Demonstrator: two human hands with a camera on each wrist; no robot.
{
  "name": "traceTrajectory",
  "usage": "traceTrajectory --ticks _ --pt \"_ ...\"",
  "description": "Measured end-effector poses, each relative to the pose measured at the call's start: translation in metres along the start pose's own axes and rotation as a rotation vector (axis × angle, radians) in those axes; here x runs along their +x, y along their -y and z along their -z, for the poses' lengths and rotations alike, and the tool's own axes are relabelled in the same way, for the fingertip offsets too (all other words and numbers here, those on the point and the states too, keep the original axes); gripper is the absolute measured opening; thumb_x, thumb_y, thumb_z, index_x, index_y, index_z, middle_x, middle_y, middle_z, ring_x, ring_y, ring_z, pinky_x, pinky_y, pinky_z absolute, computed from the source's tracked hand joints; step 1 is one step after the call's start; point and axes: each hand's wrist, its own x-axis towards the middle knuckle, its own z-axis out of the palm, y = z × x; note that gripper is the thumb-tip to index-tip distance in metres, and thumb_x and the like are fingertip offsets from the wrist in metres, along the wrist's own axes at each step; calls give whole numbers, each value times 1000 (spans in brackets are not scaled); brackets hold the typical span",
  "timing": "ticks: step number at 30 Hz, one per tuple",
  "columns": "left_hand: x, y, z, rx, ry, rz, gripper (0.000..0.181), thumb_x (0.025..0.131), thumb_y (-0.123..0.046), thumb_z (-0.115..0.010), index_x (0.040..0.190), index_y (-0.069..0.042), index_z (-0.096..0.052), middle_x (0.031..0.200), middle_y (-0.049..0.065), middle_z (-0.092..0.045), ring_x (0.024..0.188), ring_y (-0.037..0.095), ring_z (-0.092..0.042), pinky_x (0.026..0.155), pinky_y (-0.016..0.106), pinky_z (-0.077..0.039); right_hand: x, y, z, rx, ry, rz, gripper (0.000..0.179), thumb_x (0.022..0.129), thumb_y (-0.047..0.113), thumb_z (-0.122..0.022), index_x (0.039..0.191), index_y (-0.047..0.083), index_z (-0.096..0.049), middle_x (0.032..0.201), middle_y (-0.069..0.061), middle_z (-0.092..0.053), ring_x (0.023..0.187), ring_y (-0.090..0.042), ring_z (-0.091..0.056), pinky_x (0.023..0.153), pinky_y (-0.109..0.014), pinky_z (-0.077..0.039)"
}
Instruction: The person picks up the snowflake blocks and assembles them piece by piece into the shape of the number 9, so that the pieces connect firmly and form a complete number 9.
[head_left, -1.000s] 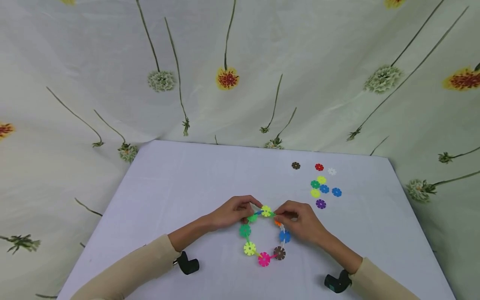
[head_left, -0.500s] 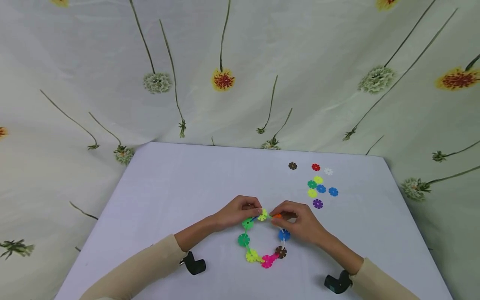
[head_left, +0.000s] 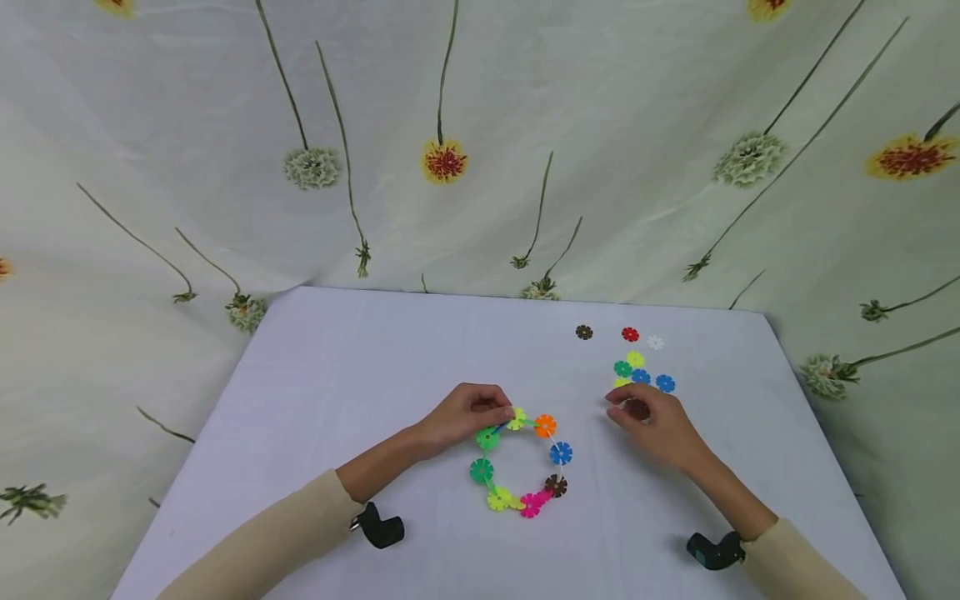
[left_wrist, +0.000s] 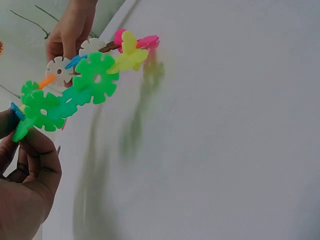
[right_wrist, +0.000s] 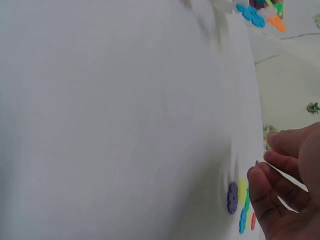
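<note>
Several notched, flower-shaped plastic discs are joined into a ring [head_left: 482,471], with green, yellow, pink, brown, blue, white and orange pieces. My left hand [head_left: 465,421] pinches the ring's upper left part between thumb and fingers, and the left wrist view has it raised off the table. To the right of the ring, my right hand [head_left: 663,429] hovers near the loose discs, thumb and fingers apart and lightly bent. In the right wrist view nothing is between its fingertips, and a purple disc [right_wrist: 232,198] lies just beyond them. The hand covers part of that group in the head view.
Loose discs lie at the table's back right: brown [head_left: 584,332], red [head_left: 630,334], white [head_left: 656,342], green [head_left: 622,368] and blue [head_left: 665,383], among others. The white table [head_left: 360,350] ends at a flower-printed cloth [head_left: 600,125] behind. Each wrist carries a black camera.
My right hand has let go of the ring and moved right to the loose discs. The left hand keeps its hold; the ring has shifted slightly left, and its orange disc now shows fully.
</note>
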Motion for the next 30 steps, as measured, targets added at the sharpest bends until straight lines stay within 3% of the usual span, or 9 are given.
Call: traceTrajectory --ticks 5,9,15,21,30 --pt "-1 2 3 -4 -1 8 18 105 -26 -71 110 -10 -77 101 9 -74 87 15 -64 81 18 -54 4 -18 18 -125 -34 -58 31 96 19 -81 122 4 -73 116 -14 -73 97 -24 -68 84 -35 -61" --pt "-2 0 4 -16 11 10 18 106 -25 -70 111 -9 -76 101 5 -73 89 15 -64 81 18 -54 7 -25 22 -182 -3 -111 39 94 26 -83 122 3 -71 116 -16 -69 100 -27 -67 87 -46 -61" --pt "-3 -4 2 -34 35 15 18 107 -22 -68 114 -7 -75 98 -1 -70 89 14 -64 81 18 -54 13 -30 21 -190 30 -149 36 94 29 -83 117 5 -71 113 -15 -69 95 -25 -64 82 -39 -58" --pt "-4 -5 2 -49 33 17 19 107 -21 -67 113 -5 -75 97 4 -70 88 14 -63 81 18 -54 17 -30 22 -180 57 -170 31 94 23 -82 114 3 -69 113 -18 -67 95 -26 -63 80 -37 -60" --pt "-3 -1 -1 -53 53 29 21 107 -21 -66 115 -3 -74 101 7 -72 91 13 -65 84 17 -55 15 -29 21 -81 24 -79 20 95 11 -79 109 4 -66 102 -13 -76 94 -25 -72 82 -32 -61"
